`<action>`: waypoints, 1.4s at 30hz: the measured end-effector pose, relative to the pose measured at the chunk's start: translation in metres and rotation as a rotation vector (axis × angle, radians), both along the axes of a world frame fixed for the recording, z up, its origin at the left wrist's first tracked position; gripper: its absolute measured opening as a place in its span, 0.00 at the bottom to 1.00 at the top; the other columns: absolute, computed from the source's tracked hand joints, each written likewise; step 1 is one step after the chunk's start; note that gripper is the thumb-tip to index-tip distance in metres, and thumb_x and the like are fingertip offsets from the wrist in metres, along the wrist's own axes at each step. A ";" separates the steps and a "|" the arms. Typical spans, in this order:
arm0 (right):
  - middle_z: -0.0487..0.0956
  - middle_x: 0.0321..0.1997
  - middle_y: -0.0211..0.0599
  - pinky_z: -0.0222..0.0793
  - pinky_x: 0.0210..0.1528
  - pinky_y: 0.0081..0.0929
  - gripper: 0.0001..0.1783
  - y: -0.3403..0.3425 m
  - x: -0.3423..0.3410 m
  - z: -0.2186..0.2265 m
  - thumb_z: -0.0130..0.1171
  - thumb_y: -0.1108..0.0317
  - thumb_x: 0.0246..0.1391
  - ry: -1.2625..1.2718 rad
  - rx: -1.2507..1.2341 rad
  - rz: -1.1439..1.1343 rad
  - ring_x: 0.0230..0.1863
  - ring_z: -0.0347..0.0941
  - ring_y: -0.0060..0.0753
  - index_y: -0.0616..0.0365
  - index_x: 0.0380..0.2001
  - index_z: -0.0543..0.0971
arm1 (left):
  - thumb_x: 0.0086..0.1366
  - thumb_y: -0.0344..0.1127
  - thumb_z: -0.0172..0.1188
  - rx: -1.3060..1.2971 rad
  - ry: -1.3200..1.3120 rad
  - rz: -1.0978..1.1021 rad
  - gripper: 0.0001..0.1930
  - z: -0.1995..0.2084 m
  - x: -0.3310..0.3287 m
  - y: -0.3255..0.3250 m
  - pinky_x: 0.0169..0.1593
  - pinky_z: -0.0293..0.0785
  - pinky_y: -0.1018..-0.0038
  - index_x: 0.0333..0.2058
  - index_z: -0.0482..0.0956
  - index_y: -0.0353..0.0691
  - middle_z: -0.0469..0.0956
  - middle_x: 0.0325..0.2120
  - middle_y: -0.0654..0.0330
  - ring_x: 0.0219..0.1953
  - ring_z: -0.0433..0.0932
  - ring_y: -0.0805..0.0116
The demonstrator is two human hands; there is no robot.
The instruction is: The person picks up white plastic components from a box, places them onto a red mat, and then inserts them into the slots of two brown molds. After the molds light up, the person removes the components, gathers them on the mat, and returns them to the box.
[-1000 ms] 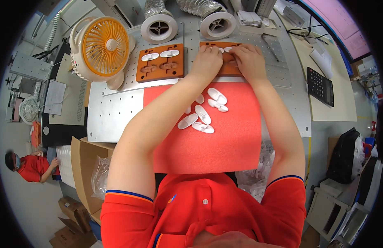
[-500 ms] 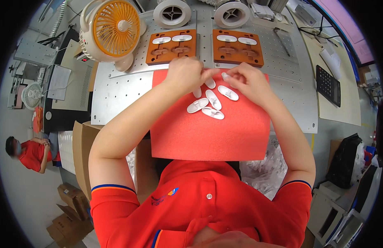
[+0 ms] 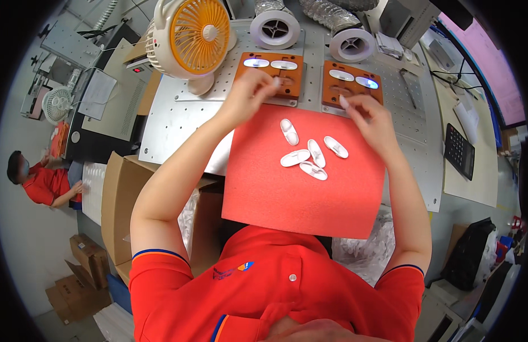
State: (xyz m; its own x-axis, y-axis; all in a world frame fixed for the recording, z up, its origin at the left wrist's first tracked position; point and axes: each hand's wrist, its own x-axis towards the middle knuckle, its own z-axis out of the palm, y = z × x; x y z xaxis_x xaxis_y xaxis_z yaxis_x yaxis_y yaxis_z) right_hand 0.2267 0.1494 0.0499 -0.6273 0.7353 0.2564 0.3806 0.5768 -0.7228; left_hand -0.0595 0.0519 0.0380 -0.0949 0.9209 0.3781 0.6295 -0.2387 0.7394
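My left hand (image 3: 248, 98) reaches over the near edge of the left orange-brown fixture block (image 3: 269, 74), its fingers pinched on a small white oval piece, mostly hidden and blurred. At the near side of the right fixture block (image 3: 327, 80), my right hand (image 3: 371, 118) pinches another white oval piece (image 3: 343, 102) by its end. Each block carries two white oval pieces in its far row, such as the left one (image 3: 284, 65) and the right one (image 3: 341, 75). Several loose oval pieces (image 3: 289, 132) lie on the red foam sheet (image 3: 298, 199), hollow sides showing.
Beyond the blocks are two round duct mouths (image 3: 275, 29) on the perforated metal plate (image 3: 184, 119). An orange-and-white fan (image 3: 202, 37) stands left, a calculator (image 3: 460, 151) right. An opened carton (image 3: 118, 199) sits low left. Another person (image 3: 44, 182) sits far left.
My hands have spread from over the foam to the two fixture blocks, each with a white piece. Fewer pieces lie on the foam. Bluish light now shines on one outer piece in each block.
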 end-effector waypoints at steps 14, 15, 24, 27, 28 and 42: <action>0.78 0.49 0.26 0.65 0.54 0.35 0.16 0.004 -0.020 -0.019 0.56 0.73 0.53 -0.262 0.708 -0.119 0.53 0.70 0.36 0.51 0.47 0.78 | 0.54 0.27 0.55 0.074 1.022 0.246 0.16 -0.011 -0.025 0.002 0.51 0.62 0.64 0.43 0.77 0.46 0.74 0.39 0.63 0.48 0.70 0.64; 0.78 0.50 0.29 0.65 0.54 0.35 0.17 0.000 -0.017 -0.015 0.56 0.72 0.53 -0.171 0.673 -0.114 0.54 0.69 0.37 0.51 0.48 0.78 | 0.52 0.25 0.56 0.083 0.971 0.268 0.19 -0.009 -0.024 0.002 0.52 0.61 0.64 0.45 0.77 0.46 0.74 0.40 0.63 0.49 0.70 0.63; 0.76 0.39 0.34 0.72 0.39 0.24 0.10 -0.034 0.016 -0.002 0.62 0.72 0.53 -0.208 -0.142 0.239 0.40 0.75 0.30 0.59 0.40 0.80 | 0.61 0.31 0.56 -0.066 0.682 -0.561 0.14 0.003 0.030 -0.016 0.58 0.61 0.60 0.46 0.77 0.46 0.74 0.44 0.61 0.52 0.71 0.59; 0.76 0.40 0.35 0.72 0.40 0.26 0.09 -0.037 0.015 -0.001 0.61 0.73 0.53 -0.283 -0.013 0.295 0.40 0.75 0.33 0.59 0.39 0.81 | 0.62 0.36 0.58 -0.159 0.695 -0.521 0.09 0.006 0.030 -0.013 0.55 0.65 0.61 0.40 0.79 0.45 0.74 0.39 0.59 0.46 0.74 0.57; 0.76 0.40 0.35 0.72 0.40 0.26 0.09 -0.037 0.017 -0.002 0.61 0.73 0.53 -0.280 -0.010 0.293 0.40 0.75 0.33 0.59 0.39 0.81 | 0.62 0.35 0.58 -0.288 0.616 -0.472 0.08 0.012 0.030 -0.014 0.51 0.68 0.63 0.40 0.78 0.44 0.74 0.39 0.59 0.44 0.75 0.56; 0.80 0.42 0.27 0.70 0.46 0.35 0.14 0.039 0.029 -0.045 0.56 0.73 0.53 -0.304 0.676 -0.246 0.46 0.73 0.34 0.47 0.43 0.80 | 0.57 0.27 0.53 0.185 0.888 0.136 0.14 -0.039 0.021 0.034 0.50 0.67 0.66 0.43 0.77 0.40 0.74 0.38 0.58 0.43 0.74 0.61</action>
